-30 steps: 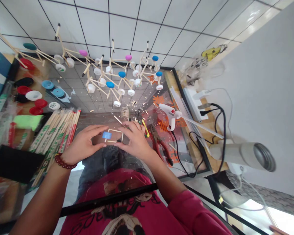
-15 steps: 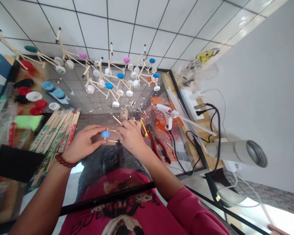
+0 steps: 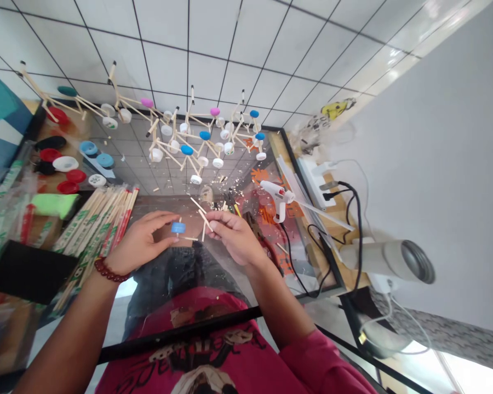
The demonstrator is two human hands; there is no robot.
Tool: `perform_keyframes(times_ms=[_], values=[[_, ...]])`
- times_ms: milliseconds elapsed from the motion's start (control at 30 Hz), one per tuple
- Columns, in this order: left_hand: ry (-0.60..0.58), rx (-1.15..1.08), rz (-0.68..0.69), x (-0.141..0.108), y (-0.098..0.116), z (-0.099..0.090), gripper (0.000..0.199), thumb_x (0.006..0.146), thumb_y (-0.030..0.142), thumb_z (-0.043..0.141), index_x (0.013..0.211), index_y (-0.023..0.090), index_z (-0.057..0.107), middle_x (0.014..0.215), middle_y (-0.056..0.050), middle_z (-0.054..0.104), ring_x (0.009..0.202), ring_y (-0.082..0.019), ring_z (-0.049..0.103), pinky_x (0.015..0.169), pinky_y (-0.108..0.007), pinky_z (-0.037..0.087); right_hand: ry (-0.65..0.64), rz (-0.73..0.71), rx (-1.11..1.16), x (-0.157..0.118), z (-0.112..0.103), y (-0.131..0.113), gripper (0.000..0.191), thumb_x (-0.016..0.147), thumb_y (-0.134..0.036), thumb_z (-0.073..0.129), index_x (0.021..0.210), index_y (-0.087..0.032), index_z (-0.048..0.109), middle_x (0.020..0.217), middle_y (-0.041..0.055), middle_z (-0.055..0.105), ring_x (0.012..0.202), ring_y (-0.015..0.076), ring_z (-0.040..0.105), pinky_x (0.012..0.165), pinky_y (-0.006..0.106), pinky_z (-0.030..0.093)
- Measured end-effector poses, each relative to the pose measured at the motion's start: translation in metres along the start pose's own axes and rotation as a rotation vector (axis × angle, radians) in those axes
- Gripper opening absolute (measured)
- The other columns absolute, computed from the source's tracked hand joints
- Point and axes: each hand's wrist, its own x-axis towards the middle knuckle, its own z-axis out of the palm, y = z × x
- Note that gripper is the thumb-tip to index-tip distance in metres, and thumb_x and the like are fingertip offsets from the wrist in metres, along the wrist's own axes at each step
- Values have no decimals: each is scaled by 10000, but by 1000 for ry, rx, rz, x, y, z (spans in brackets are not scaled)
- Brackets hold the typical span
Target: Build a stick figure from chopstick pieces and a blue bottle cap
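A light-blue bottle cap [image 3: 178, 227] with a short stick through it is held between the thumb and fingers of my left hand [image 3: 142, 238]. One thin stick [image 3: 188, 238] lies just right of the cap, near my left thumb tip. My right hand [image 3: 234, 235] pinches a short wooden stick [image 3: 206, 220] between thumb and forefinger, slanting up to the left. A second thin piece hangs below it, near the fingertips. Another loose stick [image 3: 198, 205] lies on the glass table beyond my right fingertips.
Stick models with coloured caps [image 3: 204, 135] stand at the back. A white glue gun [image 3: 277, 198] and red-handled pliers [image 3: 267, 241] are on the right. Bundled chopsticks [image 3: 94, 224] and loose caps [image 3: 76, 175] lie at left. A power strip [image 3: 317, 178] sits at the right edge.
My right hand has turned and moved slightly right, now showing a stick pinched in its fingers. The upper stick beside the cap is gone from its place. My left hand keeps the cap.
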Motion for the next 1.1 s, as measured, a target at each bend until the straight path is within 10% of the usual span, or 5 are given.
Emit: perform_keyframes(times_ms=[300, 633, 867, 1100], values=[[146, -315, -260, -39, 74, 2, 319, 869, 545, 869, 1070, 306, 935, 1169, -96, 885, 1073, -306, 820, 992, -380, 648, -125, -38, -179, -43, 32, 37, 253, 919, -461, 833, 940, -209, 828, 822, 1, 748, 729, 154, 618, 729, 295, 539], [289, -1024, -812, -34, 85, 24, 573, 386, 587, 1120, 711, 181, 879, 610, -76, 768, 495, -142, 624, 450, -230, 503, -39, -323, -667, -38, 5, 24, 94, 994, -259, 796, 939, -218, 859, 878, 25, 842, 787, 179, 751, 782, 288, 569], [270, -1105, -846, -40, 80, 26, 616, 425, 477, 1144, 898, 168, 900, 671, -86, 808, 505, -142, 684, 464, -202, 552, 57, -327, -1156, -31, -19, 7, 158, 1049, -188, 709, 1020, -246, 853, 971, 53, 840, 870, 209, 755, 843, 325, 557], [302, -1097, -896, -41, 76, 22, 615, 376, 432, 1146, 850, 157, 864, 782, -88, 853, 537, -161, 750, 455, -189, 575, -101, -331, -1374, -26, 3, 12, 287, 1098, -148, 596, 1202, -251, 843, 1081, 75, 823, 1018, 228, 746, 925, 344, 557]])
